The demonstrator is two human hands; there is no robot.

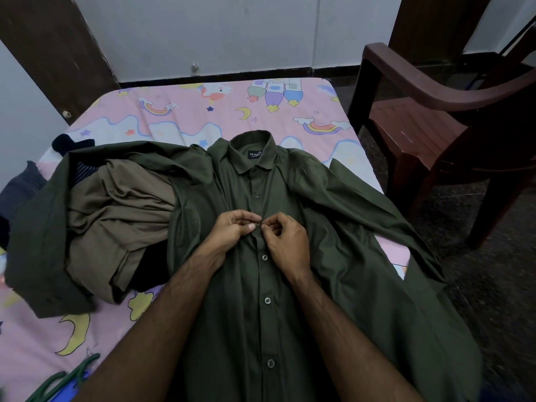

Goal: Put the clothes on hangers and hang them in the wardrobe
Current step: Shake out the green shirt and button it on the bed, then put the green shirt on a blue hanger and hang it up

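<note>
A dark olive green shirt [333, 285] lies face up on the bed, collar away from me and sleeves spread. My left hand [232, 227] pinches a button on the placket at chest height. My right hand [285, 237] pinches the shirt's front edge right beside it, fingertips almost meeting. The buttons below my hands are fastened. A brown garment [116, 227] lies crumpled to the left, partly under the shirt's sleeve. Dark blue clothes [20, 192] sit at the far left. Green hangers [58, 381] show at the bottom left corner.
The bed has a pink cartoon-print sheet [203, 114]. A dark brown plastic chair [435, 134] stands close to the bed's right side. Dark wooden door panels [55, 53] and a pale wall stand behind the bed. The floor on the right is dark.
</note>
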